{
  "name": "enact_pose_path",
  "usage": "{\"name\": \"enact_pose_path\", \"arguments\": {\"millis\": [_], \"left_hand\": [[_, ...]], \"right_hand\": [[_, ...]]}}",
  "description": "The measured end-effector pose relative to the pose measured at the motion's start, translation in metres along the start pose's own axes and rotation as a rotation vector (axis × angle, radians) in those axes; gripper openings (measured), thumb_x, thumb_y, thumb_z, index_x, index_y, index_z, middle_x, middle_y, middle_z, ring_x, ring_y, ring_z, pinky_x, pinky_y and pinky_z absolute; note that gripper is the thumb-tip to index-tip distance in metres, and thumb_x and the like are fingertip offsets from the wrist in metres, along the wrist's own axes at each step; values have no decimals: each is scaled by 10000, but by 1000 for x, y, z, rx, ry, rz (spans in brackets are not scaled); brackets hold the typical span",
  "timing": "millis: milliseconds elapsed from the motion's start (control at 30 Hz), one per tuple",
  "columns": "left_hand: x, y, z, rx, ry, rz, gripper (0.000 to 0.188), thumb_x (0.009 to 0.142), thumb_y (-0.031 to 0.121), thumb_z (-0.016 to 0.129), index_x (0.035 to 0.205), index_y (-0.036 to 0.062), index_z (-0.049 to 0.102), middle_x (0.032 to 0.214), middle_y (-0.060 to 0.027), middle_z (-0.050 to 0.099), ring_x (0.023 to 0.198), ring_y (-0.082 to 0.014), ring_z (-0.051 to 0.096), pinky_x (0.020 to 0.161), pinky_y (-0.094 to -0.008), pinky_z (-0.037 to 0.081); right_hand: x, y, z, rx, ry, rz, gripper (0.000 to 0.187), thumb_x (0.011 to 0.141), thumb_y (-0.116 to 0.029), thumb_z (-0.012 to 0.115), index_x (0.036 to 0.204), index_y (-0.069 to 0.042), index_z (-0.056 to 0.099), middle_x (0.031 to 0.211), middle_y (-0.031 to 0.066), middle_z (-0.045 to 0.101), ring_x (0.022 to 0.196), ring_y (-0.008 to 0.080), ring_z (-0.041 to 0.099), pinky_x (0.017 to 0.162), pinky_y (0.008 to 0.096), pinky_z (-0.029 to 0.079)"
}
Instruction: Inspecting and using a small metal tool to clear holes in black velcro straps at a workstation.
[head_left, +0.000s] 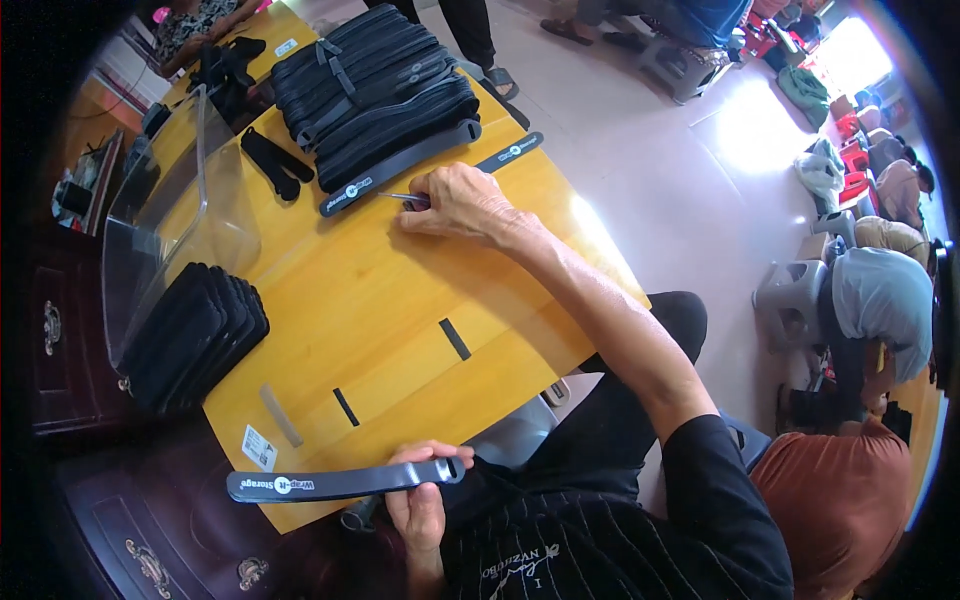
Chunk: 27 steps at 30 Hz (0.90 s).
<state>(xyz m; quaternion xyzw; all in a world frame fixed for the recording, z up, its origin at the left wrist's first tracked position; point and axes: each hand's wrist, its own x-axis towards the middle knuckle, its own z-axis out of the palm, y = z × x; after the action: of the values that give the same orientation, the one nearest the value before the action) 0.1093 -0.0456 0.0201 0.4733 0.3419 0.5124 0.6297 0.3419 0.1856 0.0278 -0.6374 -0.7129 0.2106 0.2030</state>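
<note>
My left hand holds a dark grey strap by its slotted end, fingers closed round it near the table's front edge. The strap's printed end points left. My right hand rests on the table farther off, closed round a small tool with a thin metal tip; the fingers hide its handle. Just beyond that tip lies another printed strap, along the front of a big bundle of black straps. One more strap end sticks out beyond my right hand.
On the yellow table lie short black strips and a tan strip. At left are a clear plastic bin and a black strap stack. A folded black strap lies near the bundle. Other people sit at right.
</note>
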Motion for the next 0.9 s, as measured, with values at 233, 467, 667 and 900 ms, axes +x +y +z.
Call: {"name": "enact_pose_path", "arguments": {"millis": [233, 467, 667, 900], "left_hand": [[0, -1, -5, 76, 6, -10, 398, 887, 242, 615, 1169, 2, 472, 1117, -259, 573, 974, -304, 593, 842, -431, 497], [12, 23, -19, -38, 155, 69, 396, 923, 176, 576, 1243, -17, 446, 1229, -266, 524, 1164, -358, 520, 1027, -479, 402], [42, 14, 4, -205, 103, 127, 300, 916, 25, 541, 1204, -20, 471, 1238, -285, 524, 1120, -331, 566, 950, -386, 482], [39, 17, 15, -167, 140, 151, 304, 899, 27, 579, 1182, -14, 478, 1235, -274, 532, 1114, -304, 573, 929, -371, 498]], "right_hand": [[-16, 1, -7, 132, 94, 5, 578, 755, -582, 672, 794, -5, 668, 621, 133, 592, 610, 251, 608, 584, 357, 477], [-114, -43, -40, 518, 238, 168, 436, 924, -433, 509, 938, -1, 568, 690, 152, 570, 675, 279, 591, 650, 366, 460], [-205, -89, -30, 778, -79, 28, 133, 910, -135, 592, 940, -6, 596, 752, 51, 595, 655, 119, 555, 597, 247, 436], [-209, -100, -7, 729, 8, -113, 177, 902, -121, 601, 1017, 10, 633, 761, 103, 624, 659, 165, 594, 615, 271, 468]]}}
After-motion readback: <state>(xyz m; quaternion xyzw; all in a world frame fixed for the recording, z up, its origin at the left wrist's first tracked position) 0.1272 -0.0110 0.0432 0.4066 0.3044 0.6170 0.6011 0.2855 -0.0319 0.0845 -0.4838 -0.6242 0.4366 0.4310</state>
